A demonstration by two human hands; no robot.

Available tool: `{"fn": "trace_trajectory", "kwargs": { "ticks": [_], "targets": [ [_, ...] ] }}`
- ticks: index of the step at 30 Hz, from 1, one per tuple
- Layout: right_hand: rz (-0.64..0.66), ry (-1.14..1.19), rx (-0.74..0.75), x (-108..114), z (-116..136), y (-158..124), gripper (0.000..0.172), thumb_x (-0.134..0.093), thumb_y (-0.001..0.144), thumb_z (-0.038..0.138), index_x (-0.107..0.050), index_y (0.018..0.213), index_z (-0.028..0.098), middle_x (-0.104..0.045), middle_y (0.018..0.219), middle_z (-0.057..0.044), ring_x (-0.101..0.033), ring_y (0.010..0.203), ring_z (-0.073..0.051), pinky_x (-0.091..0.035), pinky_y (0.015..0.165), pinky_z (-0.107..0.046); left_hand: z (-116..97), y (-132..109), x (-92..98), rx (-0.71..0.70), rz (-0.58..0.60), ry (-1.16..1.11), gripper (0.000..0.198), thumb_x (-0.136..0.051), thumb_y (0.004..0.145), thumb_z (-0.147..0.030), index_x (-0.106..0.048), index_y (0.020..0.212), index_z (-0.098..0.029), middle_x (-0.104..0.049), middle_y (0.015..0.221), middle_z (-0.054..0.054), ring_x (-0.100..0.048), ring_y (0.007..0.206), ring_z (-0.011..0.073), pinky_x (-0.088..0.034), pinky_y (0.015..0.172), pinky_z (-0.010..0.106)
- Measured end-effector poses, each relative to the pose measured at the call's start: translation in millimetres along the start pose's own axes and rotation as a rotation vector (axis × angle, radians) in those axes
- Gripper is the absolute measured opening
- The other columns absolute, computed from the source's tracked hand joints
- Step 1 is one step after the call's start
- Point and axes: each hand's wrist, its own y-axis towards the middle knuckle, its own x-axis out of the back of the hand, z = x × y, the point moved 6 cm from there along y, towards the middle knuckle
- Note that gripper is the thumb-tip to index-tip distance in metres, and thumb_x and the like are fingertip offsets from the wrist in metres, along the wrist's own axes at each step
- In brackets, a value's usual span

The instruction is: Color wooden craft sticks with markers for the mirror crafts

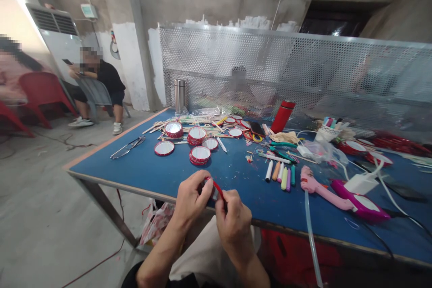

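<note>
My left hand (191, 197) and my right hand (232, 220) meet over the near edge of the blue table (141, 173). Both pinch a small red-rimmed round piece (214, 189), much of it hidden by my fingers. Beyond them on the table lie several red-rimmed white discs and small drums (200, 155), among wooden sticks (205, 127).
A pink glue gun (319, 188) and a second magenta one (359, 201) lie to the right with cables. Coloured markers (281, 173), a red bottle (282, 116), a steel flask (179, 95) and glasses (127, 147) are about. A mesh screen backs the table. A person sits at far left.
</note>
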Motion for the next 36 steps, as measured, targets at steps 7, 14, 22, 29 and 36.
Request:
{"fn": "trace_trajectory", "kwargs": {
  "ticks": [7, 14, 22, 29, 36],
  "targets": [
    [0.011, -0.036, 0.026, -2, 1, 1, 0.011, -0.048, 0.089, 0.008, -0.052, 0.094, 0.016, -0.063, 0.069, -0.004, -0.065, 0.061, -0.015, -0.049, 0.055, -0.023, 3, 7, 1.8, 0.070, 0.061, -0.118, 0.027, -0.046, 0.083, -0.034, -0.063, 0.069, -0.018, -0.062, 0.057, -0.002, -0.054, 0.052, 0.0113, -0.044, 0.054, 0.020],
    [0.002, -0.033, 0.031, -4, 0, 0, 0.009, -0.047, 0.090, 0.009, -0.052, 0.094, 0.016, -0.063, 0.068, -0.003, -0.065, 0.061, -0.015, -0.049, 0.056, -0.023, 4, 8, 2.3, 0.078, 0.029, -0.113, 0.028, -0.044, 0.080, -0.032, -0.064, 0.067, -0.017, -0.064, 0.058, -0.001, -0.055, 0.051, 0.0111, -0.043, 0.051, 0.020],
    [0.040, -0.068, 0.027, -5, 1, 0, 0.008, -0.047, 0.091, 0.010, -0.052, 0.094, 0.016, -0.063, 0.069, -0.003, -0.062, 0.058, -0.014, -0.046, 0.053, -0.023, 3, 8, 4.9, 0.083, 0.000, -0.132, 0.026, -0.045, 0.078, -0.029, -0.063, 0.065, -0.016, -0.064, 0.058, -0.001, -0.056, 0.050, 0.0107, -0.043, 0.050, 0.019],
    [0.029, -0.033, 0.020, -5, -1, 1, 0.008, -0.047, 0.091, 0.010, -0.053, 0.094, 0.015, -0.063, 0.070, -0.004, -0.064, 0.060, -0.016, -0.048, 0.054, -0.023, 9, 6, 2.3, 0.110, 0.023, -0.170, 0.024, -0.048, 0.081, -0.032, -0.063, 0.070, -0.017, -0.066, 0.060, -0.001, -0.059, 0.052, 0.0119, -0.046, 0.053, 0.020],
    [0.089, 0.386, -0.587, -16, -35, 0, 0.014, -0.050, 0.091, 0.029, -0.053, 0.081, 0.020, -0.063, 0.066, 0.000, -0.063, 0.053, -0.013, -0.049, 0.051, -0.022, 21, -1, 2.4, 0.079, 0.065, -0.369, 0.048, -0.047, 0.090, -0.045, -0.041, 0.132, -0.020, -0.053, 0.136, 0.013, -0.052, 0.124, 0.0245, -0.044, 0.100, 0.040]
  ]
}}
